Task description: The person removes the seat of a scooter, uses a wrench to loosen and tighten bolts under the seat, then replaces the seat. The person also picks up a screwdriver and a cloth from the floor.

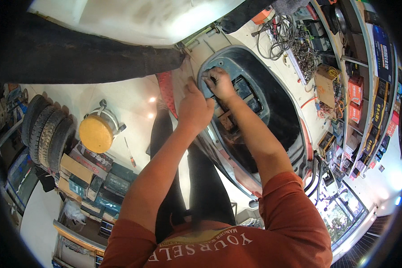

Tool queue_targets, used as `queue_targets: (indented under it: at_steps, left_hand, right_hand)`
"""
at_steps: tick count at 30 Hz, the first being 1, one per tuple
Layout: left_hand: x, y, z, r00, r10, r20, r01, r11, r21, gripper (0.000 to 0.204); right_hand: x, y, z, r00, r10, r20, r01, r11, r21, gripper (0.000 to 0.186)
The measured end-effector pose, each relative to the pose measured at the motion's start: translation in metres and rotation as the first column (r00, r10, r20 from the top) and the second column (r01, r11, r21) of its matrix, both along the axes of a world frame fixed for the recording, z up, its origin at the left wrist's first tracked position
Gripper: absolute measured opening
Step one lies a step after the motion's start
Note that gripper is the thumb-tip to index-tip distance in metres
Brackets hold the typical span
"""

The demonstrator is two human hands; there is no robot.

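I stand over the red-trimmed body of a scooter, its black storage bucket (272, 96) uncovered. My right hand (219, 84) is over the bucket's upper left rim, fingers curled in a pinch. Whatever lies between those fingertips is too small to make out. Just outside the same rim, my left hand (195, 107) rests against the pale side panel, with its fingers stretched upward and the thumb apart. A rectangular opening (250, 96) with dark edges shows in the bucket floor, partly behind my right forearm. A red panel (166, 91) hangs to the left.
On the floor at left are a yellow round stool (96, 134), a screwdriver (130, 152), several tyres (53, 134) and stacked boxes (116, 183). A long dark piece (89, 53) spans the upper left. Coiled cables (279, 35) and loaded shelves (366, 111) stand at right.
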State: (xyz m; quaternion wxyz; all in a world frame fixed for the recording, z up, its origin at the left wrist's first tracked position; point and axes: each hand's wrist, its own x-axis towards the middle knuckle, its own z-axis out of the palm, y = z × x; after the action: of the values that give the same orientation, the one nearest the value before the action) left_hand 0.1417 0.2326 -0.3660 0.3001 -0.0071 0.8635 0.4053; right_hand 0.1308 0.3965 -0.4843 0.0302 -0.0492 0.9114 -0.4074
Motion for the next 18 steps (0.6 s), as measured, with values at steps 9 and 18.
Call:
queue_targets:
  at_steps: [9, 18]
  left_hand:
    - [0.007, 0.003, -0.009, 0.997, 0.031, -0.069, -0.033, 0.999, -0.031, 0.077]
    - [-0.016, 0.019, -0.037, 0.873, 0.375, -0.313, -0.351, 0.927, 0.130, 0.065]
  right_hand:
    - [0.006, 0.002, -0.005, 0.999, -0.050, 0.011, 0.050, 0.995, -0.089, 0.020]
    - [0.008, -0.005, -0.011, 0.990, -0.137, 0.008, 0.137, 0.987, -0.085, 0.019]
